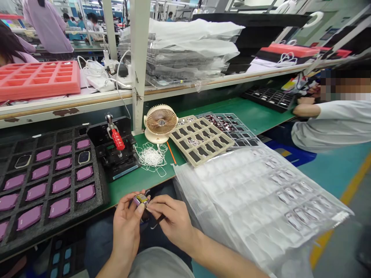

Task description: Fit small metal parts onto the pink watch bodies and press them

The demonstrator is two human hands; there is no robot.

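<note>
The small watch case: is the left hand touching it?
Touching. The head view shows the left hand pinching the small watch case between thumb and fingertips; the right hand touches its edge.

- A small part (pixel 140 199) sits between the left hand (pixel 126 224) and right hand (pixel 171 218), held just before the near edge of the workbench (pixel 255 112).
- On the bench, left of the hands, lies a foam tray (pixel 52 181) (parts fill most of its pockets).
- Behind the hands stands a clamp fixture (pixel 114 148); right of it lies a pile of thin rings (pixel 151 157).
- A small fan (pixel 160 123) stands behind the rings.
- Right of the fan lies a compartment tray (pixel 199 139), and before it a stack of plastic trays (pixel 261 200) overhangs the bench edge.
- A shelf (pixel 87 101) runs above and behind all of it.
</note>
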